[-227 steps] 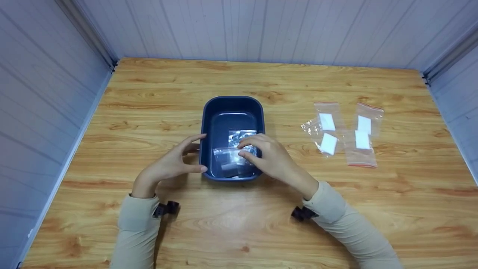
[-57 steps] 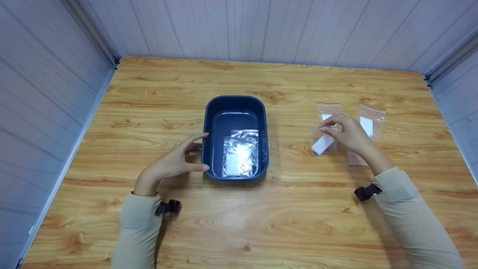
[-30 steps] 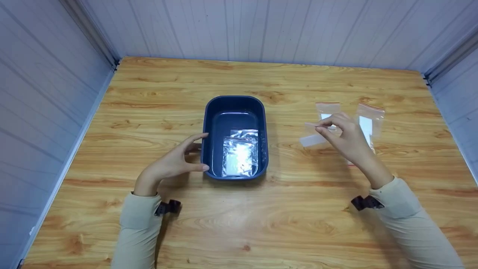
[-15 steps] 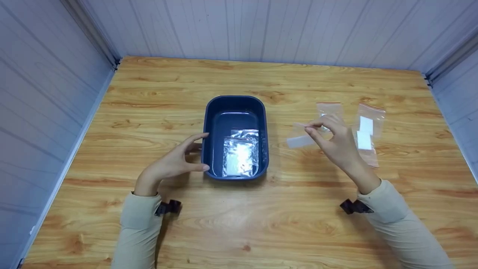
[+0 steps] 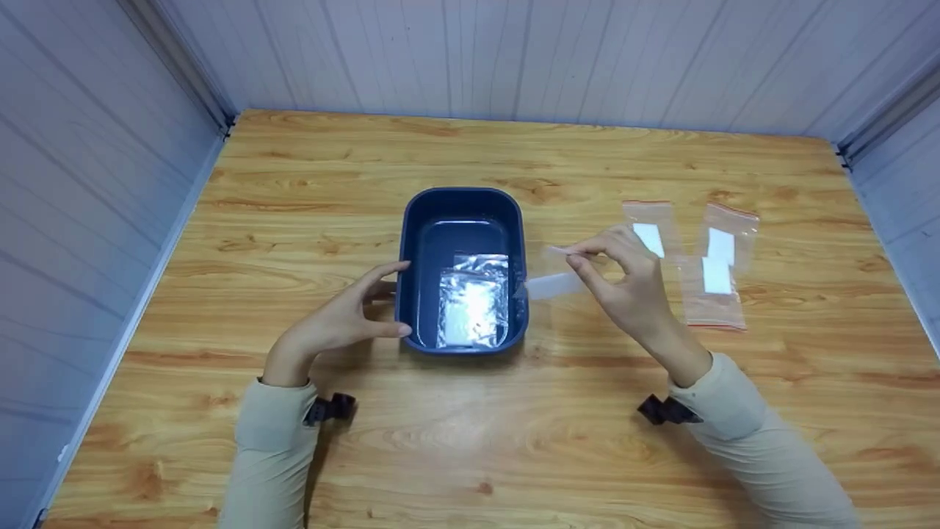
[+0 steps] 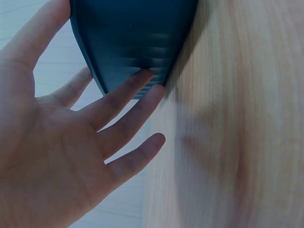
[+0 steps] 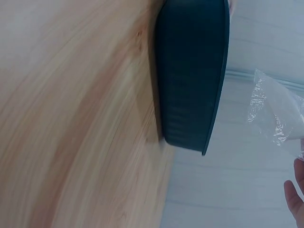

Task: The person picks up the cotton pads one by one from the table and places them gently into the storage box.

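Note:
My left hand point(image 5: 334, 316) rests against the left side of a dark blue rectangular box point(image 5: 523, 220). In the left wrist view its fingers are spread and nearly straight, with fingertips point(image 6: 146, 75) at the box wall. My right hand point(image 5: 624, 283) pinches the top edge of a clear zip bag point(image 5: 554, 285) between thumb and fingers. A white flat piece shows inside that bag. The bag's lower end overlaps the box's right rim in the head view; the right wrist view shows it above rim height. Inside the box lie shiny clear zip bags point(image 5: 474, 308).
Right of the box, several zip bags with white pieces lie on the wooden table point(image 5: 470, 441): one zip bag point(image 5: 648, 213) near my right hand, and an overlapping pair, the upper zip bag point(image 5: 734, 220) and the lower zip bag point(image 5: 712, 312). Pale panel walls point(image 5: 485, 59) enclose the table.
Earlier my right hand was in the box, then at the bags on the right. It has taken up one zip bag and carried it left to the box's right rim. The left hand stays put.

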`<state>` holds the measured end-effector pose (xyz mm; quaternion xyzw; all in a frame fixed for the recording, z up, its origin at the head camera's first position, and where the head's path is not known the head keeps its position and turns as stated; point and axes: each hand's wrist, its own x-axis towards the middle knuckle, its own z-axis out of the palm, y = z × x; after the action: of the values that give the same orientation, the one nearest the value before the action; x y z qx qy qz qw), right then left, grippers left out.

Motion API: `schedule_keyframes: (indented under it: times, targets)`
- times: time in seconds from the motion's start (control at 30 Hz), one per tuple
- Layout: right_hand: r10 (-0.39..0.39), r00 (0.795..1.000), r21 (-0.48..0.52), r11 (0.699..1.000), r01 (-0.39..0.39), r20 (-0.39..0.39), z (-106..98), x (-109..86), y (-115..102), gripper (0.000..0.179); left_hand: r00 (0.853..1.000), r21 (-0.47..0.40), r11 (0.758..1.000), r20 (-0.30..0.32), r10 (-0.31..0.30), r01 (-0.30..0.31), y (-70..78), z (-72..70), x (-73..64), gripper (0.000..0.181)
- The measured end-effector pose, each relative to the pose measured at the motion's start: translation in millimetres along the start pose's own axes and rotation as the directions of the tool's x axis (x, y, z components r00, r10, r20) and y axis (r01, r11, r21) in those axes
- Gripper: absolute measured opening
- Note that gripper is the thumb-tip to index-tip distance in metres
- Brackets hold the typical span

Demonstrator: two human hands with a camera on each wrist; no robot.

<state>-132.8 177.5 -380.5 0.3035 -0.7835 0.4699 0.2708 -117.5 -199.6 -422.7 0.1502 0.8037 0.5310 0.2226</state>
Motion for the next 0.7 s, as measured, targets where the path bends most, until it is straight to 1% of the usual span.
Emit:
schedule_keyframes:
  times: [0.13, 0.27, 0.43, 0.53, 0.7]
  targets:
    - [-0.004, 1.000, 0.030, 1.000, 0.004, 0.020, 11, 2.5, -5, 0.004, 1.000, 0.000, 1.000, -0.008, -0.021, 0.021, 1.5, -0.1, -0.8, 0.092]
    - [-0.006, 0.999, 0.048, 0.999, 0.004, 0.053, 20, 4.7, -9, 0.011, 0.999, -0.004, 0.999, -0.013, -0.040, 0.040, 3.2, 0.1, -1.7, 0.092]
    - [-0.022, 0.996, 0.078, 0.997, 0.016, 0.081, 31, 8.5, -15, 0.005, 1.000, 0.002, 1.000, -0.004, -0.027, 0.027, 1.3, -0.1, -1.2, 0.091]
    - [-0.031, 0.995, 0.110, 0.994, 0.021, 0.093, 40, 9.5, -16, 0.007, 1.000, 0.005, 1.000, -0.002, -0.019, 0.019, 0.6, -0.4, -0.9, 0.090]
    - [-0.025, 0.993, 0.143, 0.990, 0.008, 0.119, 52, 6.6, -16, 0.007, 1.000, 0.007, 1.000, -0.003, -0.024, 0.024, 1.9, 0.4, -0.4, 0.090]
